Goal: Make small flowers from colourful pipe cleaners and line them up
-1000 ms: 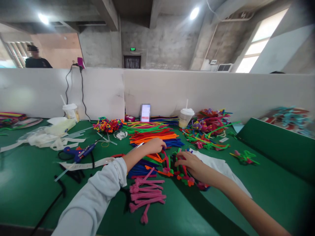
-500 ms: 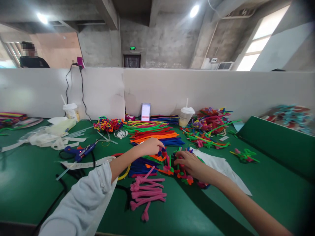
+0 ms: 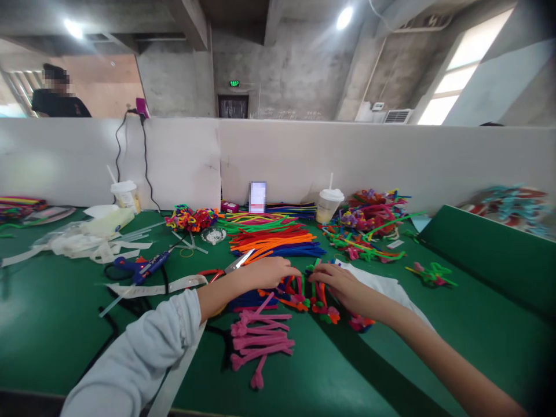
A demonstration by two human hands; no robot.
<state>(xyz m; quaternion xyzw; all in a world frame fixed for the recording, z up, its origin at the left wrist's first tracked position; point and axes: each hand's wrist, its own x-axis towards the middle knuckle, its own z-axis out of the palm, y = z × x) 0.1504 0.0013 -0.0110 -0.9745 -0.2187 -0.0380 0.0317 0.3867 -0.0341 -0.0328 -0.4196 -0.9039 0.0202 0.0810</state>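
My left hand (image 3: 278,272) reaches in from the left with its fingers bent down over a pipe-cleaner flower (image 3: 296,298) in pink, green and orange. Its fingertips are partly hidden behind the hand. Just to the right, my right hand (image 3: 336,281) curls its fingers around the top of more pipe-cleaner flowers (image 3: 329,314), whose green and orange stems show below. Nearer me lies a stack of pink pipe-cleaner pieces (image 3: 263,336) with looped ends. Red-handled scissors (image 3: 237,263) rest beside my left wrist, partly covered by the forearm.
Orange and red pipe cleaners (image 3: 278,243) are spread behind my hands. A blue glue gun (image 3: 145,267) and white strips lie left. Two lidded cups, one of them a right-hand cup (image 3: 329,205), and a phone (image 3: 258,197) stand along the partition. A person is beyond it.
My left hand has moved slightly right and down, uncovering the scissors. My right hand has shifted a little, and the flowers beneath it are spread further apart.
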